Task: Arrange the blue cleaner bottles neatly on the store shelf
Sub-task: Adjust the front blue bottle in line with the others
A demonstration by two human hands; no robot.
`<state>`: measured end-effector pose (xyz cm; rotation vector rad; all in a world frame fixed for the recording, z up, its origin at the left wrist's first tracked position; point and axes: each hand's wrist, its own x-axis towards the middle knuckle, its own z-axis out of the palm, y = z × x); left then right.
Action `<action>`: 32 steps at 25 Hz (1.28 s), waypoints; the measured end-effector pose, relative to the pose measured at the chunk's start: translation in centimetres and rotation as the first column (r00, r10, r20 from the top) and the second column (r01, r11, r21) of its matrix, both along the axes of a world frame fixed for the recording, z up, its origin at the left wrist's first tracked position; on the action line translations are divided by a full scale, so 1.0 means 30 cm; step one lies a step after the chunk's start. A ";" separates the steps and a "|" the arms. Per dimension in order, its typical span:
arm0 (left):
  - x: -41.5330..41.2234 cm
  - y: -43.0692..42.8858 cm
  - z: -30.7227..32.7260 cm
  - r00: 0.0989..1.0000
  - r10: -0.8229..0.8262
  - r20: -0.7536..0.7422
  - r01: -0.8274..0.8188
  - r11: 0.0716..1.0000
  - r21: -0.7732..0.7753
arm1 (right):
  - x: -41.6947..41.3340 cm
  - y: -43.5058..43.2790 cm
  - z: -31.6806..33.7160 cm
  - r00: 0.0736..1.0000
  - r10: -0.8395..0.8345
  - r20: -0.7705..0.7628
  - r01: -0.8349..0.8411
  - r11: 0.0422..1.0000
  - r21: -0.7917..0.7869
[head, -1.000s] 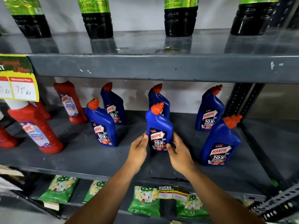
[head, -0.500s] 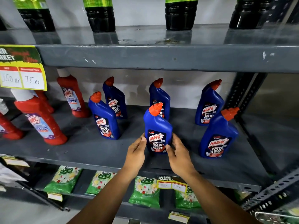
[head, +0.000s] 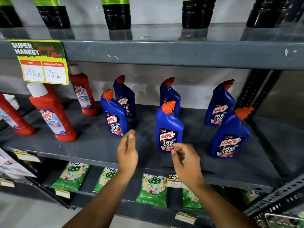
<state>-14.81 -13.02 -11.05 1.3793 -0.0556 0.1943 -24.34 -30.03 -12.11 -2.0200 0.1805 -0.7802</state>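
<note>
I count six blue bottles upright on the shelf (head: 92, 150), in three front-and-back pairs. My left hand (head: 127, 152) is flat, fingers together; my right hand (head: 185, 159), fingers loosely curled and empty, hovers at six o'clock of the middle front bottle (head: 169, 129). Only pair spacing seems left.

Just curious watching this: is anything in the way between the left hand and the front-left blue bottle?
Nothing visible. Only bare shelf lies between the open left hand and the front-left blue bottle.

blue cleaner bottles (head: 169, 129): 6 | red bottles (head: 52, 116): 5 | dark bottles (head: 117, 14): 5 | green packets (head: 152, 190): 4
</note>
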 end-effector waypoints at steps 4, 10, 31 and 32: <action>0.140 0.195 0.040 0.957 0.262 0.122 -0.256 0.965 -0.064 | 0.062 0.133 0.043 0.960 0.274 -0.064 -0.281 0.946 -0.161; 0.326 0.292 0.106 0.990 0.080 -0.119 -0.074 0.996 0.055 | 0.336 0.323 0.104 0.924 0.243 -0.296 -0.253 0.967 0.004; 0.286 0.537 0.042 0.894 -0.405 -0.190 0.420 0.906 0.046 | 0.416 0.625 0.088 0.925 0.060 -0.376 0.013 0.982 0.190; 0.280 0.540 0.047 0.895 -0.403 -0.190 0.419 0.906 0.053 | 0.413 0.630 0.089 0.925 0.059 -0.376 0.012 0.983 0.184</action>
